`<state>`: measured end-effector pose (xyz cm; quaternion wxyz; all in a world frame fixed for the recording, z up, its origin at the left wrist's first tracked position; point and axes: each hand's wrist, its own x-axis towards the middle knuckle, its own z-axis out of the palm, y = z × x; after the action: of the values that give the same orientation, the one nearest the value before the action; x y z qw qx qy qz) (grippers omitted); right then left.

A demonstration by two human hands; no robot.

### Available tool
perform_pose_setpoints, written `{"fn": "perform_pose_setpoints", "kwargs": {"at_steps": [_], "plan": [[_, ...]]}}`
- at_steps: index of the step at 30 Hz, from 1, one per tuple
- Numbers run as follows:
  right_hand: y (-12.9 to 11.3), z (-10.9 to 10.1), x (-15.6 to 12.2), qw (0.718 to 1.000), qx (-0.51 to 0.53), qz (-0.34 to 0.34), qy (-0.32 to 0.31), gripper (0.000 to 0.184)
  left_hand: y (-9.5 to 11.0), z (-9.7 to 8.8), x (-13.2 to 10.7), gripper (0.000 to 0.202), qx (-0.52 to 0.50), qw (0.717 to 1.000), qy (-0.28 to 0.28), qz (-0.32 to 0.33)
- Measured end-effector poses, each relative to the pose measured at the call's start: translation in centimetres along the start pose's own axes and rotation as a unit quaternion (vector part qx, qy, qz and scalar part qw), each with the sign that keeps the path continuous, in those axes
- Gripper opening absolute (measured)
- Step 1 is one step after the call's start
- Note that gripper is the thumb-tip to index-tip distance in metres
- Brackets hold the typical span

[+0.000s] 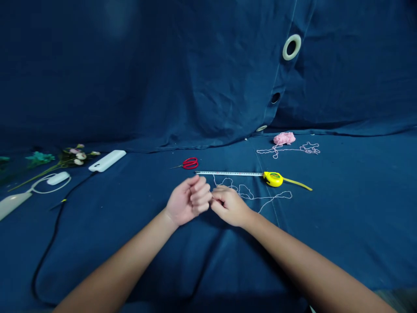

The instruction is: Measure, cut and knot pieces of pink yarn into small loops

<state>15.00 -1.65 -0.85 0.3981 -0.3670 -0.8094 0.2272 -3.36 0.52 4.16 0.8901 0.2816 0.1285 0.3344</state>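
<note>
Palm turned up, my left hand [190, 201] has its fingers curled in over the cloth. Close beside it, my right hand [231, 206] is closed in a pinch, knuckles up. A thin strand seems to span the small gap between the two hands; the fingers hide most of it. Loose pale pink yarn [246, 193] lies in loops just behind and right of my right hand. Beyond both hands stretches a yellow tape measure [273, 178], its white blade [233, 174] drawn out to the left.
Red-handled scissors [190, 163] lie behind my left hand. A pink yarn ball [284, 138] with a trailing strand rests at the back right. On the left are a white power strip [107, 161] with a black cord, a white cable plug [58, 178] and artificial flowers [78, 156].
</note>
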Motion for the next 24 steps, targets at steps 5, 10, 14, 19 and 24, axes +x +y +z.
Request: {"fn": "perform_pose_setpoints", "kwargs": {"at_steps": [5, 10, 14, 19, 24], "plan": [[-0.3, -0.4, -0.2, 0.999, 0.02, 0.012, -0.035, 0.039, 1.4, -1.4, 1.7, 0.033, -0.053, 0.973, 0.146, 0.168], [-0.7, -0.5, -0.4, 1.0, 0.008, 0.012, 0.002, 0.036, -0.4, -2.2, 2.2, 0.035, 0.148, 0.965, 0.149, 0.156], [-0.3, -1.2, -0.3, 0.995, -0.009, 0.042, 0.085, 0.036, -2.4, -1.9, 1.8, 0.037, 0.296, 0.943, 0.128, 0.088], [0.4, -2.0, -0.1, 0.985, 0.006, 0.087, 0.148, 0.039, -2.1, -1.3, 1.2, 0.054, 0.218, 0.97, 0.046, -0.103], [0.4, -1.1, 0.3, 0.96, 0.229, 0.126, 0.095, 0.029, -0.6, -0.5, 0.5, 0.062, 0.113, 0.986, -0.031, -0.115]]}}
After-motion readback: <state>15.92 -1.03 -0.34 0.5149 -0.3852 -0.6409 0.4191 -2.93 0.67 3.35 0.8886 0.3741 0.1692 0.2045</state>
